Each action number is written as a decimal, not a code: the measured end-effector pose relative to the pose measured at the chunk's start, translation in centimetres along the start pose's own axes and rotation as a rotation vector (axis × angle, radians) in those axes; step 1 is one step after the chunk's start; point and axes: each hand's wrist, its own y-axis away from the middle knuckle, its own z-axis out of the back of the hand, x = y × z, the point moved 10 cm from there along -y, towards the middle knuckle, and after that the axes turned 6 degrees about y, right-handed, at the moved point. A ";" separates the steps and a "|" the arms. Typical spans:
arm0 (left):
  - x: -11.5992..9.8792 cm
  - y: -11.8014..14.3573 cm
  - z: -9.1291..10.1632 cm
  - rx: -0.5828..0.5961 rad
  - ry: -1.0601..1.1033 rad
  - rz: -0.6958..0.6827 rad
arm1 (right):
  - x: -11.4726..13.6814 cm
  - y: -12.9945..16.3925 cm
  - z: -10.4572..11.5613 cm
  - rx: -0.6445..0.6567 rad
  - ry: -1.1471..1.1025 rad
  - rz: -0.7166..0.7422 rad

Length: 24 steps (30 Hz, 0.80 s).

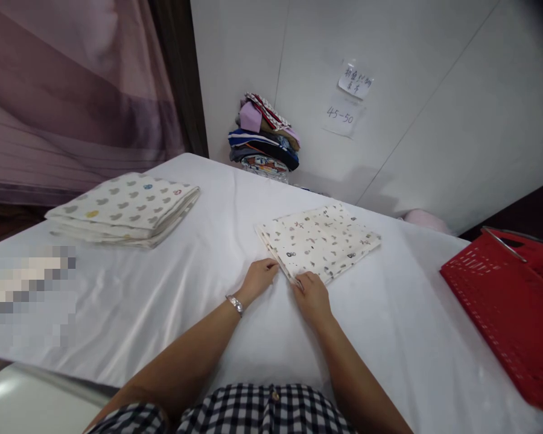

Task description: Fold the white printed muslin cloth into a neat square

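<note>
Near the table's front edge, at its middle: left hand (259, 278) and right hand (313, 295) side by side, apart, fingers curled and pinching the near corner of a folded patterned cloth (320, 241) lying flat on the white table (163, 301). Hanging over the right edge, a red basket (507, 301); toward the far left corner, a stack of folded heart-print cloths (127, 208). Beyond the far edge, against the wall, a pile of mixed coloured fabrics (265, 138) under two paper notes (348, 99).

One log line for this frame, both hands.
left hand: on near edge of folded patterned cloth | right hand: same edge | red basket: right
</note>
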 end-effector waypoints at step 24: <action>1.4 1.1 -2.6 0.207 0.495 0.401 | 0.5 0.4 -0.4 -0.029 0.104 0.011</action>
